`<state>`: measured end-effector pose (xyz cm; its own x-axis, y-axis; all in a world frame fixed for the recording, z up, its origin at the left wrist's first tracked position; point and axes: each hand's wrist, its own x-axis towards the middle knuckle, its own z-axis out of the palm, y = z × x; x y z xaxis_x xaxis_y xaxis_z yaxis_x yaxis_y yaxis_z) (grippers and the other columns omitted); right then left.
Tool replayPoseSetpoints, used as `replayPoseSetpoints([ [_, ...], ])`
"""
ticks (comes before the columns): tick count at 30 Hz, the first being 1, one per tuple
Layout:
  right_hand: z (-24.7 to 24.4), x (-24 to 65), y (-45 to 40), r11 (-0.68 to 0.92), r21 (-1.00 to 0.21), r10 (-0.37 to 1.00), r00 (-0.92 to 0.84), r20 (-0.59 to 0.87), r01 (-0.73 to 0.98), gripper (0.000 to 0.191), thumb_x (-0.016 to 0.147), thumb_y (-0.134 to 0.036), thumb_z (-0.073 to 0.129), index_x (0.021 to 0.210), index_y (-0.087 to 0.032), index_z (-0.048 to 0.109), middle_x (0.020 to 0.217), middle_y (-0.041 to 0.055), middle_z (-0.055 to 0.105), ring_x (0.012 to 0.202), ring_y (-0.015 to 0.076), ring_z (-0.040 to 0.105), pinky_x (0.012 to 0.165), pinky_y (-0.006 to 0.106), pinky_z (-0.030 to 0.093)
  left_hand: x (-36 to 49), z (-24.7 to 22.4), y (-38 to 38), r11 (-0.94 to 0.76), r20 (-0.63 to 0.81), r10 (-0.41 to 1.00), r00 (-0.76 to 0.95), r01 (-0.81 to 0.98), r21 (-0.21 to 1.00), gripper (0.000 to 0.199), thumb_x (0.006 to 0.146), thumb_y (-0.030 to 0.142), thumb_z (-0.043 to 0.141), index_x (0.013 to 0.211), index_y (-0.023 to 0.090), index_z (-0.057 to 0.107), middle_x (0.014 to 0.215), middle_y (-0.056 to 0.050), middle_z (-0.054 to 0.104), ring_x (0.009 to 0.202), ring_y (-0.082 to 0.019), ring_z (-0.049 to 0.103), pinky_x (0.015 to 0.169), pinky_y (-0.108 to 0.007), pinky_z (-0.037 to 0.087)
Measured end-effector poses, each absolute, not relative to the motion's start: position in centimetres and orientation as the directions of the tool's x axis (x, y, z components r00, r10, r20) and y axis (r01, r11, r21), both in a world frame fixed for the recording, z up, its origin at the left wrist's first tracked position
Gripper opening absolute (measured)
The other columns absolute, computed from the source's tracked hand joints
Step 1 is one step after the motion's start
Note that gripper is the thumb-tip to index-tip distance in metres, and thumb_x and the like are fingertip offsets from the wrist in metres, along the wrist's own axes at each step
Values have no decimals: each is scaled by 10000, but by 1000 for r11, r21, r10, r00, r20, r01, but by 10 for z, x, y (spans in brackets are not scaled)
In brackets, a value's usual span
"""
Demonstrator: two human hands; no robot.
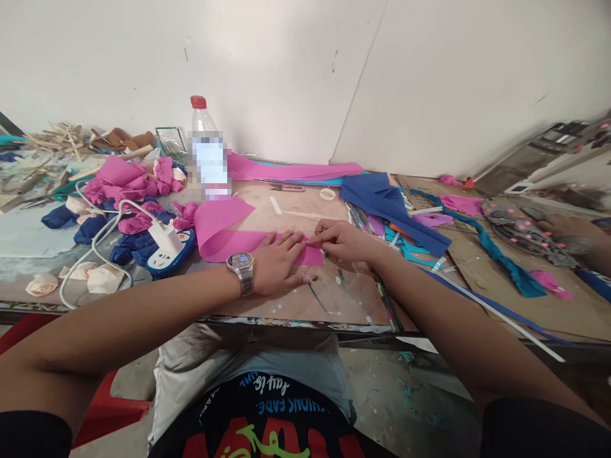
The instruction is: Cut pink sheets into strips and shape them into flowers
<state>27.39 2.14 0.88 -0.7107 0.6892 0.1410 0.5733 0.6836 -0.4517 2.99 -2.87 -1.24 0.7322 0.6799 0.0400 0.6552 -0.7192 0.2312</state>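
A pink strip of fabric or crepe paper (219, 245) lies on the worktable (267, 308), its left end curling up and back over itself. My left hand (277, 264), below a metal-banded wristwatch (241, 266), lies flat with fingers spread across the strip. My right hand (337, 240) is at the strip's right end, its index finger stretched left onto the pink material and the other fingers curled. Whether it pinches the edge is hard to make out. Just beyond the hands are a roll of tape (327, 194) and pink-handled thread snips (287, 188).
A red-capped bottle (203, 117) stands by the wall. To the left are pink and blue rolled flowers (119, 181), a blue power strip (169, 254) and a white cable (109, 226). Blue fabric (382, 200) lies right; another person's hand (563, 229) shows at far right.
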Motion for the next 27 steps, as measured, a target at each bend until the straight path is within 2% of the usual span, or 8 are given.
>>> replayPoseSetpoints([
  [3,12,272,19,707,-432,672,-721,166,560,418,826,-81,534,1089,-251,811,950,53,677,861,158,643,826,292,510,30,-12,-26,-721,57,680,731,652,236,892,941,769,277,1572,140,312,1693,-152,191,1565,-361,182,1243,-594,166],
  [7,16,271,16,740,-404,641,-746,182,537,388,828,-87,539,1049,-239,819,1019,62,676,898,161,651,862,297,514,30,-8,-23,-732,84,670,738,637,240,854,945,756,308,1563,168,330,1664,-142,290,1558,-369,193,1241,-588,177],
  [13,14,272,16,765,-385,610,-773,175,517,417,825,-81,531,1089,-250,807,1147,68,667,945,172,668,930,332,522,30,-7,-22,-745,98,655,750,618,251,791,961,728,323,1513,164,386,1598,-138,411,1533,-359,269,1226,-596,230],
  [20,11,271,17,798,-350,579,-786,218,491,438,800,-56,510,1052,-247,813,1118,54,717,1003,183,682,939,323,531,29,-10,-20,-748,102,650,753,610,261,759,964,720,333,1483,170,403,1599,-152,404,1531,-359,277,1208,-626,244],
  [27,12,273,20,787,-336,594,-781,192,517,413,775,-53,526,1003,-235,818,1085,51,757,979,196,701,948,340,541,29,-6,-19,-746,97,649,754,607,272,706,970,682,384,1462,177,412,1557,-147,454,1510,-352,316,1204,-617,253],
])
